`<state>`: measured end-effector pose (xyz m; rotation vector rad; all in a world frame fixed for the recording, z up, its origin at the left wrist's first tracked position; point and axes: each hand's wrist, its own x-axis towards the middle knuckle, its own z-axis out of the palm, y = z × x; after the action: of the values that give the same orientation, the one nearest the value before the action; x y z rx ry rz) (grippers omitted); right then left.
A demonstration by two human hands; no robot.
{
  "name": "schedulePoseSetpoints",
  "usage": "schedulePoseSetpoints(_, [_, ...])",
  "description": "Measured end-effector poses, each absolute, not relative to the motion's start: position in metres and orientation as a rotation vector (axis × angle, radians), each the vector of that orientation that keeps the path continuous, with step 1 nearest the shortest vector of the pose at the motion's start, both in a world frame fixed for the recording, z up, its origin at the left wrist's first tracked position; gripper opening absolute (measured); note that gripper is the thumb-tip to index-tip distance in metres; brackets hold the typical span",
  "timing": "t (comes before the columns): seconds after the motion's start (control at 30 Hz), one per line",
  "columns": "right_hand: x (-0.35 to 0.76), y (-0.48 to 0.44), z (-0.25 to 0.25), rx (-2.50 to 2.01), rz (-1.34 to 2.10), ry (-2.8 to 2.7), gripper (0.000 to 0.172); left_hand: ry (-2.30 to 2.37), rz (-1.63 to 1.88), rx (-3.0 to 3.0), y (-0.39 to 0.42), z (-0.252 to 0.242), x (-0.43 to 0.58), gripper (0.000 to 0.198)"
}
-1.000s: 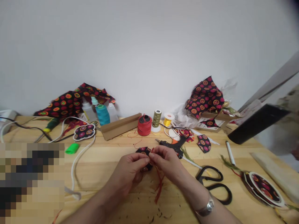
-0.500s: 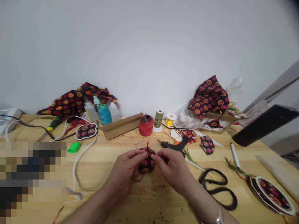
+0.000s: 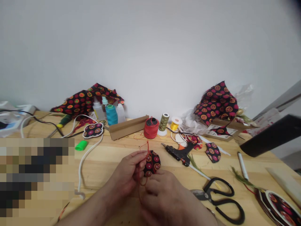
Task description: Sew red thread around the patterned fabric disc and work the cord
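My left hand [image 3: 130,171] is closed, its thumb and forefinger pinching a red cord [image 3: 148,147] at the upper left edge of a dark patterned fabric piece [image 3: 154,161]. The cord's short end stands up above the fingertips, while a longer length hangs down in front of the piece. My right hand [image 3: 162,196] is below and to the right, fingers curled round the lower part of that cord; its fingertips are partly hidden. Beyond my hands stands a spool of red cord [image 3: 150,130].
A black glue gun [image 3: 179,153] and black-handled scissors [image 3: 213,194] lie on the right. Olive thread [image 3: 164,122], yellow thread [image 3: 175,123], a cardboard strip [image 3: 128,127] and teal thread [image 3: 111,115] stand behind. A white cable [image 3: 81,166] and green cap [image 3: 81,145] lie left.
My right hand has left the top of the fabric piece and moved down toward me with the cord. My left hand still pinches at the top. The view has shifted slightly left.
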<state>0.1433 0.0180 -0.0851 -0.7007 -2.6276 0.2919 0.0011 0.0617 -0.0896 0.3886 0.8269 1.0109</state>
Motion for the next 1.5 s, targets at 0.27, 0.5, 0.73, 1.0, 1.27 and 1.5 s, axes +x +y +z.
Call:
schedulePoseSetpoints(0.27, [0.152, 0.040, -0.072, -1.148, 0.764, -1.483, 0.021, 0.847, 0.976, 0.448, 0.056, -0.083, 0.005, 0.010])
schedulePoseSetpoints(0.5, [0.143, 0.055, -0.087, -1.090, 1.492, -1.064, 0.024, 0.889, 0.935, 0.545, 0.053, -0.088, 0.007, 0.014])
schedulePoseSetpoints(0.73, [0.144, 0.053, -0.085, -1.163, 1.493, -1.068, 0.022, 0.924, 0.914, 0.679, 0.050, -0.084, 0.010, 0.009])
schedulePoseSetpoints(1.0, [0.146, 0.054, -0.086, -1.217, 1.359, -1.143, 0.018, 0.956, 0.905, 0.705, 0.049, -0.085, 0.011, 0.011])
schedulePoseSetpoints(1.27, [0.146, 0.054, -0.084, -1.231, 1.320, -1.156, 0.015, 0.943, 0.886, 0.723, 0.048, -0.083, 0.010, 0.011])
schedulePoseSetpoints(1.5, [0.147, 0.054, -0.082, -1.258, 1.290, -1.171, 0.016, 0.919, 0.896, 0.718, 0.047, -0.084, 0.010, 0.010])
